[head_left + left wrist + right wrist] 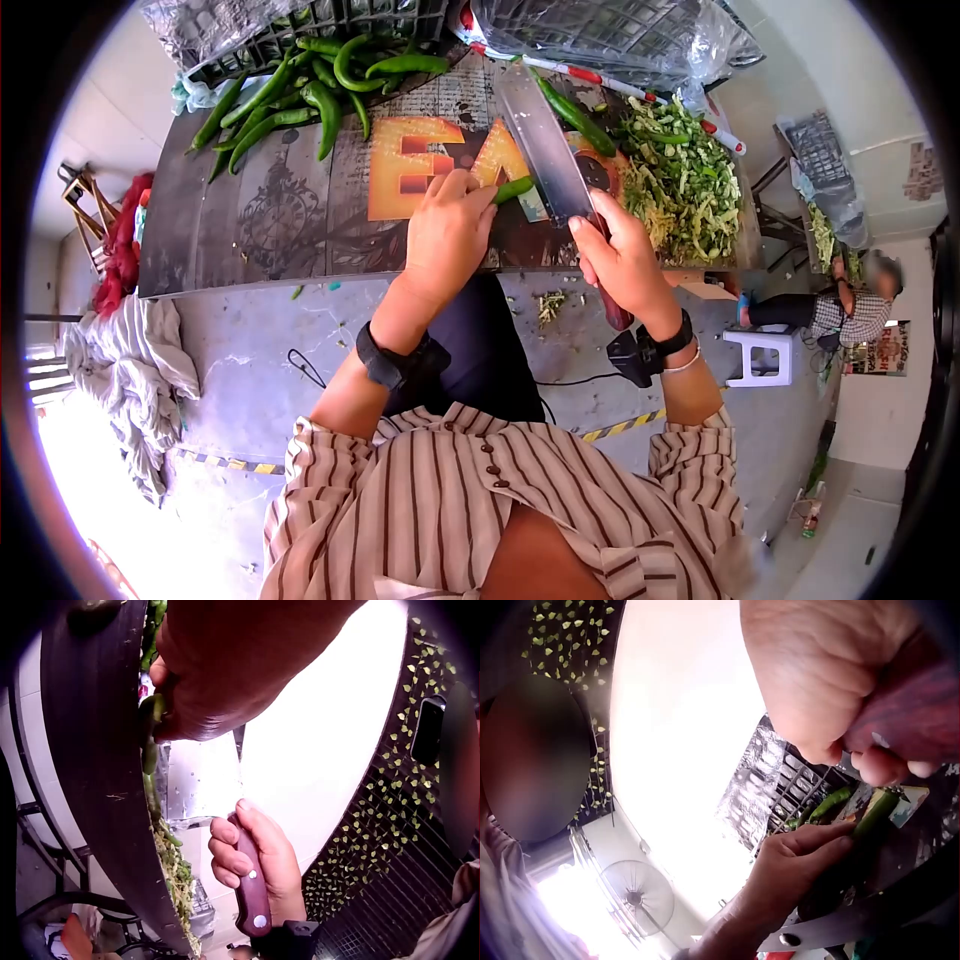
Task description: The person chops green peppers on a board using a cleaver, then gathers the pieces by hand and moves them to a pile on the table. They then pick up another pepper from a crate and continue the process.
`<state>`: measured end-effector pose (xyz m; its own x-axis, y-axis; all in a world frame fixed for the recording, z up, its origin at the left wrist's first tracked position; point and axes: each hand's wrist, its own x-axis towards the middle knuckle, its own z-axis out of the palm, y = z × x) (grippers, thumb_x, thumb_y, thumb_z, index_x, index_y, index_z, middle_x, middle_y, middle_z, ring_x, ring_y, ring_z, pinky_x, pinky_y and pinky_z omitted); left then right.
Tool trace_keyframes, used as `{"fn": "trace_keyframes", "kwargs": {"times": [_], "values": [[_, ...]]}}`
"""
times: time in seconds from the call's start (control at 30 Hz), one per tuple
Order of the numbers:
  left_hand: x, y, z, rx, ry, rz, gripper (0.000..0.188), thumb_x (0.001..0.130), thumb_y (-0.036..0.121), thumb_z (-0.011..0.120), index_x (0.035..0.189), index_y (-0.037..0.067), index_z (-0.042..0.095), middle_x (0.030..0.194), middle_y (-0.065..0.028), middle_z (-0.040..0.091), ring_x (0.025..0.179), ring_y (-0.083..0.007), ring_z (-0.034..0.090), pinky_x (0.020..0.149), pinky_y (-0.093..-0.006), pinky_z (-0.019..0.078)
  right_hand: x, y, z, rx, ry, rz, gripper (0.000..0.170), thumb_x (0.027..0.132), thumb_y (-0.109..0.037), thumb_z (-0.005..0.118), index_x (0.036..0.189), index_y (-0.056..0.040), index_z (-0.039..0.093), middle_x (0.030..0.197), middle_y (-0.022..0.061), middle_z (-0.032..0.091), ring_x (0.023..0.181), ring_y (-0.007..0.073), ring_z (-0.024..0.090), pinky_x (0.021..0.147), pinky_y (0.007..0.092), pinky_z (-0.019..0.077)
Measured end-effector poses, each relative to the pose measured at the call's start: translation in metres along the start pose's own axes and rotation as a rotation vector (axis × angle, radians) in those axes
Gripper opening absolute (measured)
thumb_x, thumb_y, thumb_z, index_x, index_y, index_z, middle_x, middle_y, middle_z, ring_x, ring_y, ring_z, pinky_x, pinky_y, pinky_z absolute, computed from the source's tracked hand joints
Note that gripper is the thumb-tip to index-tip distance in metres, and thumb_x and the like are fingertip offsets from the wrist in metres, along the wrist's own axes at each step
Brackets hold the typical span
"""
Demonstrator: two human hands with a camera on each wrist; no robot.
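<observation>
We've got a long green chili [514,189] on the table [330,220], near its front edge, pinned under our L hand [448,235], w/ one end poking out toward the cleaver [545,145]. L fingers are curled over it, thumb at the side, so it's gripped; exact fingertip tuck we can't tell, knuckles hide most of it. Our R hand [625,260] has its fingers wrapped round the dark red handle [612,308], thumb up by the blade. Blade stands just beside the chili's free end; whether it touches, can't tell.

Step in hand looks like slicing, in our judgement. To do it well: tuck L fingertips back, let knuckles guide the blade's flat, & shift the grip back in small steps as the chili gets shorter. Chili is round & prob. slick, so press it flat b/c it could roll under the edge. Blade's wide, so lift only a little betw. cuts & hold the edge square to the board side, w/ slices thin & even. Watch the thumb esp., it sits close to the exposed end.

Pile of cut shreds [685,185] lies to our R, so push slices that way. One whole pepper [575,115] lies just past the blade; mind the tip there. More whole chilies [325,120] are heaped at far L, well apart from the blade, by the black crate [400,22].
</observation>
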<state>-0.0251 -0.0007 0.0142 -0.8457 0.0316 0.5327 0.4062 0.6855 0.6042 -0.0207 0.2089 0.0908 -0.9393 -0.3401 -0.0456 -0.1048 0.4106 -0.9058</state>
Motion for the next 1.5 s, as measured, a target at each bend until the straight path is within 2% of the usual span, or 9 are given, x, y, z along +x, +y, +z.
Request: {"fn": "trace_keyframes", "kwargs": {"times": [0.37,0.43,0.5,0.57,0.7,1.03,1.13,1.33,1.5], "values": [[-0.002,0.005,-0.002,0.057,0.047,0.036,0.015,0.078,0.006,0.069,0.093,0.007,0.070,0.087,-0.0053,0.056,0.084,-0.0259,0.058,0.070,-0.0380,0.0492,0.017,0.000,-0.004,-0.210,-0.069,-0.099,0.016,0.097,-0.011,0.058,0.095,0.0012,0.048,0.060,0.0016,0.048,0.048,0.0084,0.043,0.046,0.0299,0.0369],[-0.002,0.005,-0.005,0.071,0.009,0.034,0.020,0.079,0.007,0.070,0.099,0.007,0.070,0.091,-0.0050,0.059,0.086,-0.0267,0.060,0.074,-0.0382,0.0481,0.019,-0.008,-0.011,-0.211,-0.149,0.033,0.030,0.099,-0.013,0.056,0.123,0.0039,0.050,0.066,-0.0018,0.049,0.048,0.0052,0.047,0.044,0.0239,0.0390],[-0.001,0.005,-0.006,0.071,0.005,0.036,0.020,0.078,0.007,0.070,0.099,0.007,0.070,0.091,-0.0049,0.059,0.085,-0.0266,0.059,0.074,-0.0380,0.0475,0.020,-0.016,-0.012,-0.175,-0.152,0.047,0.028,0.099,-0.013,0.056,0.120,0.0040,0.051,0.066,-0.0020,0.048,0.047,0.0050,0.046,0.044,0.0239,0.0386],[-0.002,0.005,-0.006,0.070,-0.001,0.039,0.021,0.078,0.006,0.070,0.099,0.007,0.070,0.091,-0.0049,0.059,0.084,-0.0265,0.059,0.074,-0.0379,0.0469,0.023,-0.026,-0.014,-0.179,-0.176,0.121,0.018,0.098,-0.013,0.056,0.091,-0.0002,0.045,0.062,0.0011,0.048,0.047,0.0075,0.046,0.045,0.0278,0.0373],[0.002,0.003,-0.005,0.055,0.001,0.047,0.021,0.078,0.006,0.070,0.099,0.007,0.070,0.092,-0.0044,0.059,0.083,-0.0260,0.059,0.073,-0.0375,0.0459,0.032,-0.027,-0.021,-0.180,-0.237,0.138,0.022,0.099,-0.014,0.054,0.086,-0.0027,0.041,0.062,0.0004,0.048,0.046,0.0078,0.047,0.044,0.0280,0.0388],[0.000,0.003,-0.002,0.054,-0.016,0.022,0.023,0.078,0.007,0.071,0.101,0.008,0.071,0.092,-0.0045,0.059,0.083,-0.0255,0.059,0.073,-0.0372,0.0450,0.042,-0.031,-0.021,-0.297,-0.279,0.172,0.022,0.097,-0.015,0.055,0.086,-0.0018,0.042,0.059,0.0044,0.045,0.044,0.0111,0.047,0.045,0.0311,0.0399],[0.000,0.002,-0.001,0.032,-0.002,0.022,0.023,0.078,0.007,0.071,0.101,0.008,0.071,0.092,-0.0044,0.059,0.083,-0.0256,0.059,0.073,-0.0376,0.0450,0.046,-0.022,-0.021,-0.395,-0.275,-0.018,0.023,0.097,-0.016,0.054,0.085,-0.0005,0.042,0.058,0.0082,0.048,0.043,0.0136,0.046,0.045,0.0330,0.0401],[0.000,0.002,0.000,0.066,-0.008,0.023,0.020,0.079,0.009,0.071,0.099,0.008,0.071,0.091,-0.0039,0.059,0.082,-0.0260,0.059,0.073,-0.0382,0.0453,0.048,-0.031,-0.022,-0.255,-0.311,0.156,0.020,0.099,-0.016,0.051,0.092,0.0010,0.044,0.061,0.0052,0.050,0.044,0.0123,0.049,0.044,0.0310,0.0414],[-0.002,0.001,0.003,0.095,0.031,0.030,0.017,0.079,0.010,0.070,0.096,0.010,0.071,0.090,-0.0038,0.060,0.082,-0.0264,0.059,0.074,-0.0381,0.0458,0.055,-0.024,-0.021,-0.302,-0.346,0.086,0.020,0.099,-0.018,0.051,0.097,0.0017,0.046,0.061,0.0031,0.050,0.044,0.0111,0.052,0.043,0.0285,0.0426]]}}
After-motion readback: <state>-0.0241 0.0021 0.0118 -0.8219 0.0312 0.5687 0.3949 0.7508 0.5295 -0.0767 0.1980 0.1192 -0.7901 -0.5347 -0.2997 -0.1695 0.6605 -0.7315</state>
